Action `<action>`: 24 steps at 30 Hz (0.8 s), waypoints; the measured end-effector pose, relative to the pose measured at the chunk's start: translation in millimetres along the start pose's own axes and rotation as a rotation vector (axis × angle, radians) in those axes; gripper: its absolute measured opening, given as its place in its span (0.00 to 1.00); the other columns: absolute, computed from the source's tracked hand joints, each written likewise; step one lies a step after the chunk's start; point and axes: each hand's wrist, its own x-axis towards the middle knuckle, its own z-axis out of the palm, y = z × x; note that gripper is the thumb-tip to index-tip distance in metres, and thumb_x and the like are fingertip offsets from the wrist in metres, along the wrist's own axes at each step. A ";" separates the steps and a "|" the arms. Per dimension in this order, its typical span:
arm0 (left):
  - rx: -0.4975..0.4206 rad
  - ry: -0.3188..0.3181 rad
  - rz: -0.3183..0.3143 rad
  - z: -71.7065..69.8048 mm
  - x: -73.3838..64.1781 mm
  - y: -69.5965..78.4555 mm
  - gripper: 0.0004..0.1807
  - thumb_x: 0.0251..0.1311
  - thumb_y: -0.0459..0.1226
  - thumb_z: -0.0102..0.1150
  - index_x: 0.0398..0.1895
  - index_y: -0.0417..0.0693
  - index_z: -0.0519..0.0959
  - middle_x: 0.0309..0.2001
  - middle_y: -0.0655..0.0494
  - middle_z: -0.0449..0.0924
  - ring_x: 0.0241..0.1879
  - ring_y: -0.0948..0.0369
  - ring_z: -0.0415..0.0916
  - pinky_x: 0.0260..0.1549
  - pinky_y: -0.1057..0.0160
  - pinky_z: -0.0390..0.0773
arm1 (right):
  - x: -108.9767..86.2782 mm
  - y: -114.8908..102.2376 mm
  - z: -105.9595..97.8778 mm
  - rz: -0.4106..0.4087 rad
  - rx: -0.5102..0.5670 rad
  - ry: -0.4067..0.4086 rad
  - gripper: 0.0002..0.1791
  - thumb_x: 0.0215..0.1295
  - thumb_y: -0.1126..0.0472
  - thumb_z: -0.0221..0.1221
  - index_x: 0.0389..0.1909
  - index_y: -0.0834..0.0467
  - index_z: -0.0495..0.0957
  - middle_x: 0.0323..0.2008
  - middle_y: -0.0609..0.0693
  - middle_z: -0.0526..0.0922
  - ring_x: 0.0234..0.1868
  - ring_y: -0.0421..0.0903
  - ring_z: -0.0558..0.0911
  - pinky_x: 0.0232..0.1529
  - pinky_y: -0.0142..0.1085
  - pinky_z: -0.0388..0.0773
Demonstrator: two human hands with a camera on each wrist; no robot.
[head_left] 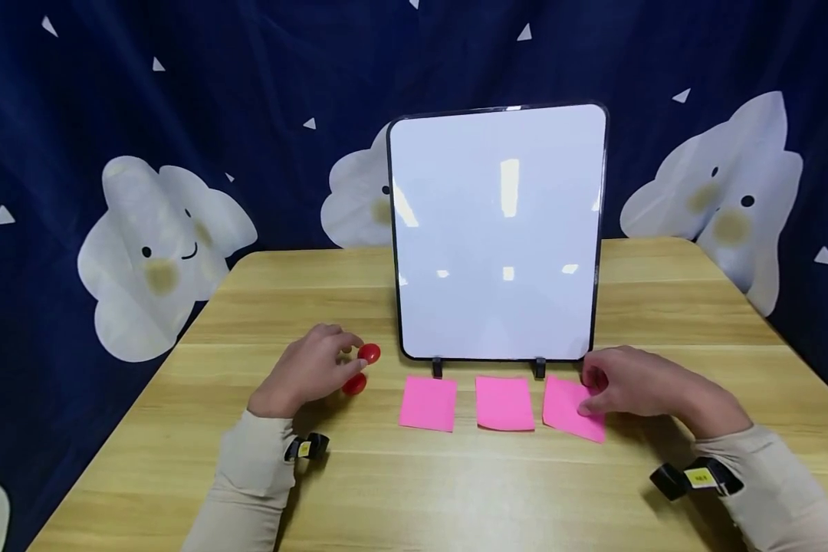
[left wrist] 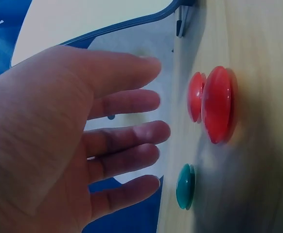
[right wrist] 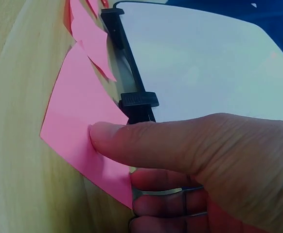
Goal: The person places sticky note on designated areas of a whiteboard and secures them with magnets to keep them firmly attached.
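My left hand [head_left: 310,368] hovers beside two round red magnets [head_left: 369,353] with its fingers relaxed and holding nothing. In the left wrist view, a gap shows between its fingertips and the red magnets [left wrist: 217,104]. A green magnet [left wrist: 185,187] sits on the table near them; in the head view the hand hides it. At the right end of a row of three pink sticky notes, my right hand [head_left: 638,383] pinches the rightmost note [head_left: 566,406]. Its thumb lies on the note's face [right wrist: 76,107], while the other fingers curl at the edge, partly hidden.
A black-framed whiteboard [head_left: 497,230] stands upright on black feet [head_left: 540,369] behind the notes. The middle note [head_left: 504,403] and left note [head_left: 428,403] lie on the wooden table [head_left: 455,491]. A dark blue curtain [head_left: 269,92] with cloud prints hangs behind.
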 end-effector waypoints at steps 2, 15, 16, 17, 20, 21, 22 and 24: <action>-0.009 -0.025 -0.013 0.3 -0.1 -0.2 0.16 0.63 0.48 0.64 0.46 0.49 0.86 0.40 0.56 0.80 0.40 0.58 0.74 0.38 0.55 0.79 | 0.4 0.6 0.7 0.001 0.002 0.000 0.20 0.52 0.45 0.74 0.32 0.52 0.76 0.26 0.44 0.73 0.28 0.42 0.71 0.30 0.37 0.68; -0.052 -0.116 -0.059 3.7 0.9 1.3 0.15 0.62 0.47 0.66 0.47 0.51 0.86 0.30 0.62 0.76 0.29 0.61 0.71 0.27 0.61 0.73 | 0.0 1.5 0.1 -0.011 0.039 0.005 0.20 0.53 0.47 0.74 0.33 0.53 0.75 0.26 0.44 0.72 0.28 0.43 0.71 0.29 0.36 0.68; -0.051 -0.120 -0.059 4.5 1.1 1.3 0.15 0.62 0.47 0.66 0.47 0.51 0.86 0.30 0.62 0.76 0.29 0.61 0.71 0.27 0.61 0.73 | -0.2 1.2 0.0 -0.010 0.036 0.005 0.20 0.53 0.47 0.74 0.33 0.53 0.75 0.26 0.44 0.72 0.28 0.42 0.71 0.29 0.36 0.68; -0.050 -0.122 -0.061 5.0 1.1 1.4 0.15 0.62 0.47 0.66 0.47 0.50 0.86 0.30 0.62 0.75 0.29 0.61 0.71 0.27 0.61 0.73 | -0.4 0.9 0.0 -0.008 0.034 0.005 0.20 0.53 0.47 0.74 0.33 0.53 0.75 0.26 0.44 0.72 0.28 0.42 0.71 0.29 0.36 0.68; -0.049 -0.122 -0.063 5.7 1.6 1.1 0.15 0.62 0.47 0.67 0.47 0.50 0.86 0.30 0.62 0.76 0.29 0.61 0.71 0.28 0.61 0.72 | -1.2 0.0 -0.9 -0.012 0.033 0.005 0.20 0.53 0.48 0.74 0.32 0.53 0.74 0.25 0.45 0.72 0.27 0.42 0.70 0.28 0.36 0.67; -0.048 -0.122 -0.062 5.8 1.8 0.8 0.15 0.62 0.47 0.67 0.47 0.50 0.86 0.31 0.62 0.75 0.29 0.61 0.70 0.28 0.61 0.72 | -1.3 -0.2 -1.2 -0.014 0.032 0.006 0.20 0.53 0.48 0.74 0.32 0.53 0.74 0.25 0.45 0.72 0.27 0.42 0.70 0.28 0.36 0.67; -0.046 -0.123 -0.062 6.1 1.9 0.3 0.15 0.62 0.47 0.66 0.47 0.51 0.86 0.31 0.62 0.76 0.29 0.61 0.71 0.28 0.61 0.72 | -1.3 -0.5 -1.4 -0.014 0.032 0.007 0.20 0.53 0.48 0.75 0.32 0.53 0.74 0.24 0.45 0.72 0.27 0.42 0.70 0.28 0.36 0.67; -0.049 -0.128 -0.065 6.5 2.1 -0.7 0.14 0.62 0.47 0.66 0.47 0.51 0.85 0.30 0.62 0.76 0.29 0.62 0.71 0.28 0.61 0.72 | -1.2 -0.8 -1.6 -0.015 0.031 0.011 0.21 0.53 0.48 0.75 0.32 0.53 0.73 0.24 0.45 0.71 0.27 0.42 0.70 0.27 0.36 0.67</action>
